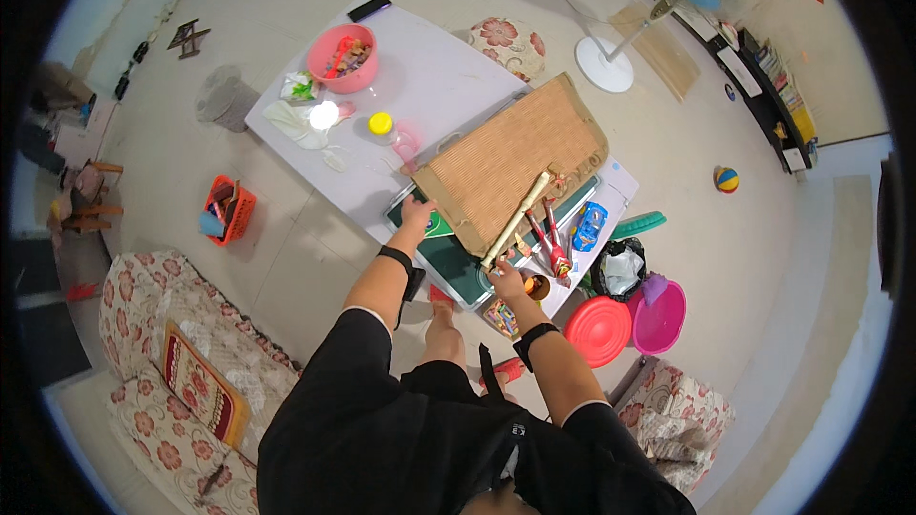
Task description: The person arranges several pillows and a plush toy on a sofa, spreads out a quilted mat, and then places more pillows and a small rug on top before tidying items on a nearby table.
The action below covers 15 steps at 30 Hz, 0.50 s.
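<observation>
A large brown corrugated cardboard sheet (520, 157) lies tilted over a dark green board (453, 267) with a pale frame. My left hand (417, 216) is closed at the cardboard's left edge, beside a bright green patch (439, 225) on the board. At the near corner, the fingers of my right hand (508, 281) are closed on the cardboard. The lower end of a long golden stick (518, 221) lies by those fingers; whether they touch it too, I cannot tell. Right of the stick are a red toy figure (553, 250) and a blue toy car (590, 226).
The white table (420, 48) also carries a pink bowl (343, 57), a yellow-capped jar (382, 126) and a black phone-like slab (369, 8). By its right end are a bagged bin (618, 269), a red lid (598, 332) and a pink basin (659, 319). A fan (604, 65) stands beyond.
</observation>
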Tool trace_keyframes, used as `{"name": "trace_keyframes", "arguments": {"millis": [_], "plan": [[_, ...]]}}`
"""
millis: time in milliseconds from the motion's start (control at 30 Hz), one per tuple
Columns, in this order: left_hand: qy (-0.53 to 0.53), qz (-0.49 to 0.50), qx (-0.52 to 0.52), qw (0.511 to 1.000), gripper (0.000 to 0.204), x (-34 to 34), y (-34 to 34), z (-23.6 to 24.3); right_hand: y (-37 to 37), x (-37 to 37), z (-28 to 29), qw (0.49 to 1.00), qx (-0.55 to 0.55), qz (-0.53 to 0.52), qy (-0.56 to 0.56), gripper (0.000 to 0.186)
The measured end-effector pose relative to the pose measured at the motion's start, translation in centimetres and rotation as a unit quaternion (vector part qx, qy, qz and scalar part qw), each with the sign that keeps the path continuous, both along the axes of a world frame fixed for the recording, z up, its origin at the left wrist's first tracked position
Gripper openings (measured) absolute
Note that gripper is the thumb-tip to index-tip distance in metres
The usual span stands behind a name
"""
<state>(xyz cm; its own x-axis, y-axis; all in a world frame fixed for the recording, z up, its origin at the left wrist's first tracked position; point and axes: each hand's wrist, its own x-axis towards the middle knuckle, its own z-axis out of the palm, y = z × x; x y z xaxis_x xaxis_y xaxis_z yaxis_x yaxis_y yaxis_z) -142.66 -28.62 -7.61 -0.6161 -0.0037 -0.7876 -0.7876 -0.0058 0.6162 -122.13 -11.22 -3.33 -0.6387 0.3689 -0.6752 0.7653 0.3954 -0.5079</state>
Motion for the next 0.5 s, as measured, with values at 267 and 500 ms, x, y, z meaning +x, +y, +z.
{"name": "trace_keyframes", "arguments": {"millis": [267, 500], "plan": [[-0.158, 0.127, 0.236, 0.95, 0.04, -5.2, -4.2, -5.9, -2.6, 0.6, 1.2, 0.997, 0.005, -0.066, 0.03, 0.036], [-0.161, 0.104, 0.161, 0.968, 0.023, -5.2, -1.4, -2.7, -1.5, 1.1, 1.2, 0.989, 0.001, -0.145, 0.027, 0.03]]}}
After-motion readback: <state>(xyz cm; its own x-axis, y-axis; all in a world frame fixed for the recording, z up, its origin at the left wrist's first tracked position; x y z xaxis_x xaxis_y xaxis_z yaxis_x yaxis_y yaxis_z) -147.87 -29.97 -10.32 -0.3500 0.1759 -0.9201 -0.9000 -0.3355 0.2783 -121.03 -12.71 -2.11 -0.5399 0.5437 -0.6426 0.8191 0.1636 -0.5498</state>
